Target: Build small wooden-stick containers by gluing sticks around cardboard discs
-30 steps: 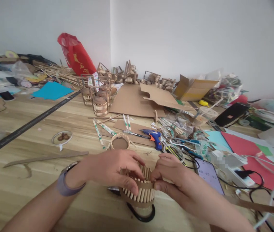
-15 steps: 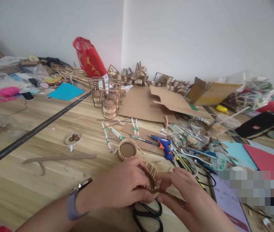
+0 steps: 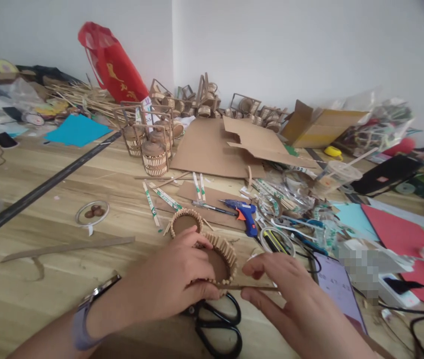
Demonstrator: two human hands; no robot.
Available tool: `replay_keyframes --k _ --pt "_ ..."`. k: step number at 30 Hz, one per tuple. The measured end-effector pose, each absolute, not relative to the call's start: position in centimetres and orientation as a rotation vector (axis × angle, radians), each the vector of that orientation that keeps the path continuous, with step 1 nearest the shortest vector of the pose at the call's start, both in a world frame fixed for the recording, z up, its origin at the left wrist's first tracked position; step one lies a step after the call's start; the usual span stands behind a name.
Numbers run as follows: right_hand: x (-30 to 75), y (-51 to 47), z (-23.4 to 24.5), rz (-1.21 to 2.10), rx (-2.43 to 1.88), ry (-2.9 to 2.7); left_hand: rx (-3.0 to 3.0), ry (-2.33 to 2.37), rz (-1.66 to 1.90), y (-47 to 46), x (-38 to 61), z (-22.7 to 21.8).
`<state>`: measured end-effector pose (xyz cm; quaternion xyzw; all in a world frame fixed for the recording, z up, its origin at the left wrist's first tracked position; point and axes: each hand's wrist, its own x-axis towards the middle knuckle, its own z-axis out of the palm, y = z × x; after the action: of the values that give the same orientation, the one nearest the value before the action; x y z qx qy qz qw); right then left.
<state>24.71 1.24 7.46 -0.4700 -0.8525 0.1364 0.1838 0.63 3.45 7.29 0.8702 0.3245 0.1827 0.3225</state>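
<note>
A small round basket [image 3: 230, 252], walled with short upright wooden sticks around a brown base, is in my left hand [image 3: 174, 279]. The fingers reach over its left side and the thumb presses at the near edge. From there a thin brown cardboard strip [image 3: 234, 287] runs out to the right, seen edge-on. My right hand [image 3: 282, 289] has this strip between thumb and fingers, the index fingertip raised off it. A second stick-walled round basket [image 3: 186, 223] sits just behind. Black-handled scissors [image 3: 219, 324] lie below the hands, their blades hidden.
A blue glue gun [image 3: 247, 217] lies behind the right hand, near paper-wrapped chopsticks [image 3: 151, 204]. A phone [image 3: 337, 284] and a power strip [image 3: 394, 289] with cables are at the right. Finished lidded baskets [image 3: 154, 157] and cardboard sheets [image 3: 204, 149] stand farther back. A ring with brown beads [image 3: 94, 212] is left.
My right hand has drawn away from the basket to the right, and the strip now shows stretched between the hands. The left hand stays on the basket. The whole view has shifted.
</note>
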Motion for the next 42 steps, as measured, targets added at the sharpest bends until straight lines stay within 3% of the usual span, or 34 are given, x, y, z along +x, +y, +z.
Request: replay_keyframes --k 24,36,42 --pt "24.0 1.8 8.2 0.600 -1.151 -2.480 2.109 0.549 0.476 4.9 0.5 6.8" --pt "23.4 1.1 7.7 0.606 -1.232 -2.425 2.157 0.511 0.505 5.4 0.2 6.9" --pt "23.1 0.7 7.4 0.457 -1.310 -2.318 2.257 0.538 0.438 5.4 0.0 7.1"
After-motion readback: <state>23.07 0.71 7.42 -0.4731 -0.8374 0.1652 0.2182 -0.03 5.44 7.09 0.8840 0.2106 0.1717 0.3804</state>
